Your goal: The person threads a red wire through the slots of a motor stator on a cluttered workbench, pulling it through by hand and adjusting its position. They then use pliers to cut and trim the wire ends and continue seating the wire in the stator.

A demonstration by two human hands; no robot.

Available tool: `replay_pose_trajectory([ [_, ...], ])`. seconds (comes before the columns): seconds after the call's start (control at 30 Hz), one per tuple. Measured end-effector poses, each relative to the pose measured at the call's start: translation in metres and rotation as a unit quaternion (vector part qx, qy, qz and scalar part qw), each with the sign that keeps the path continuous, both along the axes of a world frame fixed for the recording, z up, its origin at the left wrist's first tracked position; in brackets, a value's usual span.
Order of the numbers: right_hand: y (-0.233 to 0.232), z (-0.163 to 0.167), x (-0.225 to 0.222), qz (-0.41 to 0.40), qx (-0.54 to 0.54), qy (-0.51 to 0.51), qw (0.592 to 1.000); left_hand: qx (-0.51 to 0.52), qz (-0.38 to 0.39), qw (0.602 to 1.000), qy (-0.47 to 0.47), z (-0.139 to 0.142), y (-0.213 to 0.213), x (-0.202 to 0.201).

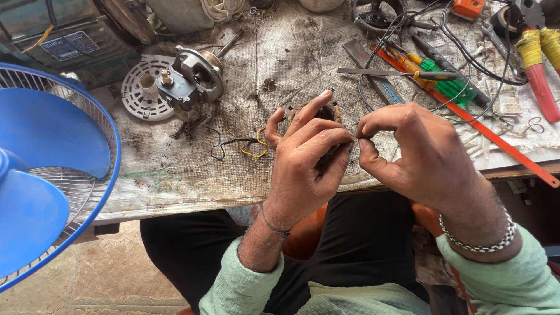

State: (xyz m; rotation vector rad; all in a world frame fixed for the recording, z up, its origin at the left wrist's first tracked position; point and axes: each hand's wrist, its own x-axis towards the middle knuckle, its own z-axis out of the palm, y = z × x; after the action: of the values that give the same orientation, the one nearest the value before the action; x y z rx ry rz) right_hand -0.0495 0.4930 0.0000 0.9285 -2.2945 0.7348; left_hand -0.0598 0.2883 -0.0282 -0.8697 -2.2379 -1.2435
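Note:
My left hand point(306, 160) grips a small round metal motor part point(328, 111) above the dirty cloth-covered workbench point(280, 64); most of the part is hidden behind my fingers. Black and yellow wires point(242, 146) trail from it to the left over the cloth. My right hand point(417, 151) is beside the left one, with thumb and forefinger pinched together at the part's right edge; what they pinch is too small to see.
A grey fan motor point(192, 79) and a white round plastic cover point(143, 87) lie at the back left. A blue fan blade and its wire guard point(52, 169) stand at the left. Screwdrivers point(431, 73), a red hacksaw blade point(501, 140) and pliers point(539, 64) lie at the right.

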Motion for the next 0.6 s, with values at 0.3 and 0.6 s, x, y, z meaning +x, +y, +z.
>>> replay_pose_trajectory([
  [0.3,0.004,0.023,-0.006,-0.031,0.023,-0.035,0.999,0.014,0.019,1.000,0.005,-0.003,-0.001,0.000],
  [0.6,-0.014,0.017,0.001,-0.058,0.045,0.014,0.997,0.000,0.020,1.000,0.021,-0.002,-0.001,0.000],
])
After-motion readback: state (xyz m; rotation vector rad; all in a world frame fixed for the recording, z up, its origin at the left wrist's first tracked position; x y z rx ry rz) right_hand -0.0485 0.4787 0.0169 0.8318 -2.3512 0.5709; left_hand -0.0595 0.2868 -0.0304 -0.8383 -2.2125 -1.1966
